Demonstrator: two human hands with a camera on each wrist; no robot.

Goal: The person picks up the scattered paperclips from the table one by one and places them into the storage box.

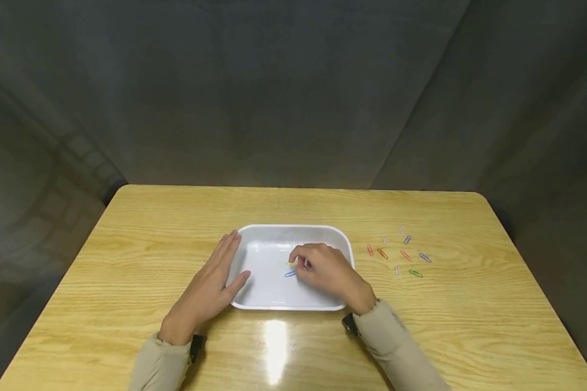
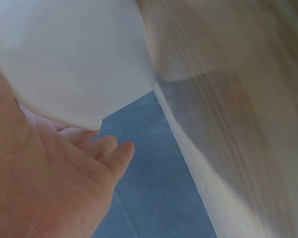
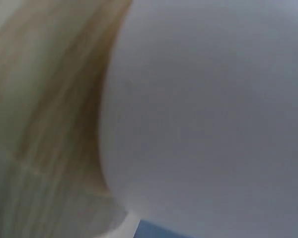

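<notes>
In the head view a white tray (image 1: 293,308) stands before me. My left hand (image 1: 207,285) lies along its left side, fingers straight and thumb reaching over the rim; the left wrist view shows this hand (image 2: 54,168) against the tray's outer wall (image 2: 79,64). Over the inside of the tray, my right hand (image 1: 328,271) pinches a small yellow paper clip (image 1: 291,264) between thumb and forefinger. Just below those fingertips a blue paper clip (image 1: 290,274) lies on the tray floor. Only the tray's white wall (image 3: 203,119) fills most of the right wrist view.
To the right of the tray, several paper clips lie scattered on the wooden table (image 1: 469,326), among them a green clip (image 1: 416,273), a blue clip (image 1: 425,257) and a red clip (image 1: 369,250). A dark curtain (image 1: 293,98) hangs behind the table's far edge.
</notes>
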